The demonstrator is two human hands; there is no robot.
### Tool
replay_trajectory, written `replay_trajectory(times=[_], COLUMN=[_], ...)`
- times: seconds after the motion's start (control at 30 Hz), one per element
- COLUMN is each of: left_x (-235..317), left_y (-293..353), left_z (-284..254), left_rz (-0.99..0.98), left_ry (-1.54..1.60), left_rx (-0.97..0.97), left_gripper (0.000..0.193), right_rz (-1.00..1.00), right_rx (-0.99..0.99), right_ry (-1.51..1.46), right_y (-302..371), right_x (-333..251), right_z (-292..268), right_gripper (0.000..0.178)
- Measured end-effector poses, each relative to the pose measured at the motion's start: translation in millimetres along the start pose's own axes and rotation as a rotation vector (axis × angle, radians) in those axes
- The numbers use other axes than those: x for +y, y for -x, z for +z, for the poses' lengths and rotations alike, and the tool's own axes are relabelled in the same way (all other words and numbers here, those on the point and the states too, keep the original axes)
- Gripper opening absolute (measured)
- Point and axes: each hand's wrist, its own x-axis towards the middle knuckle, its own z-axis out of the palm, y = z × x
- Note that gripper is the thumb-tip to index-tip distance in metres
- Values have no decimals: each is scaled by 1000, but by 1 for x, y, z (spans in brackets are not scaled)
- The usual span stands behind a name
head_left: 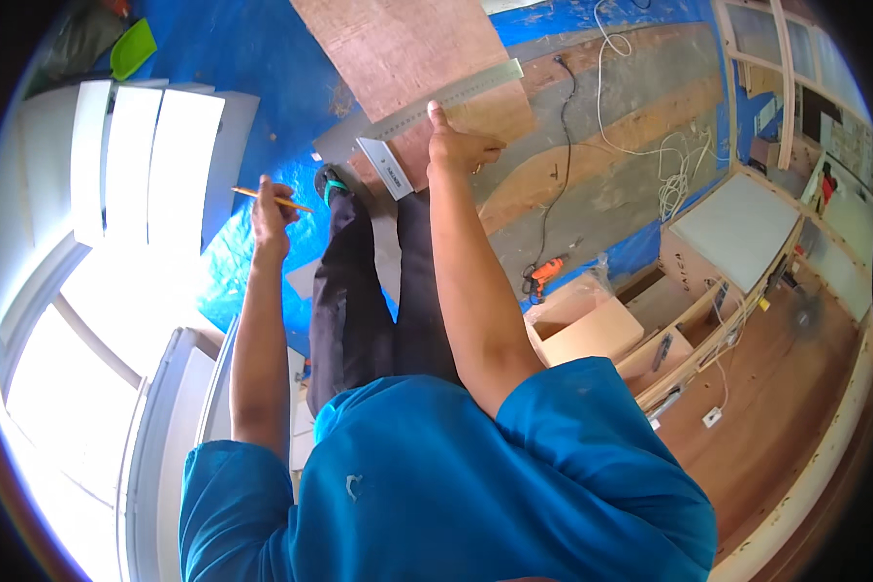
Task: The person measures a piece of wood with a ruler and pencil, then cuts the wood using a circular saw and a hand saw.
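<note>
At 6 o'clock, nearest, is the person's blue shirt [436, 475], with dark trousers [344, 325] reaching up past the middle of the view. The left hand [274, 221], at 10 o'clock, holds a yellow pencil [296, 205] in a narrow pinch; the pencil lies crosswise, its ends toward 9 and 4 o'clock. The right hand [461, 153], at 12 o'clock, has its thumb on the long blade of a metal square [475, 87] and its other fingers bent toward 3 o'clock; I cannot tell whether they grip anything underneath.

The square lies across a brown wooden board [398, 48] at 12 o'clock, its blade pointing toward 1 o'clock and its short silver handle toward 5. Between 10 and 11 o'clock is a foot in a sandal [332, 184] with a green strap.

Farther out at 3 o'clock, an orange power tool [545, 274] lies near an open cardboard box [592, 335], which sits between 3 and 4. A black cable [565, 145] runs at 1 o'clock and a tangled white cord [677, 184] lies at 2. White panels [131, 165] stand at 10 o'clock, with a green dustpan [133, 48] beyond them and a blue sheet [223, 58] spread at 11.
</note>
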Motion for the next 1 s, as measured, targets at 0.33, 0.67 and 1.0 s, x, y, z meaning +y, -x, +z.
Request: replay_trajectory(times=[0.33, 0.67, 1.0], left_x=[144, 76, 15], left_y=[25, -5, 24], left_z=[145, 116, 105], left_rz=[585, 495, 305], left_ry=[-327, -294, -98], left_rx=[-499, -14, 151], left_gripper=[32, 30, 50], right_rz=[-35, -61, -42], right_rx=[8, -15, 11], right_ry=[-5, 4, 31], right_y=[-4, -4, -8], right_x=[2, 8, 11], right_z=[-8, -3, 2], right_gripper=[150, 153, 155])
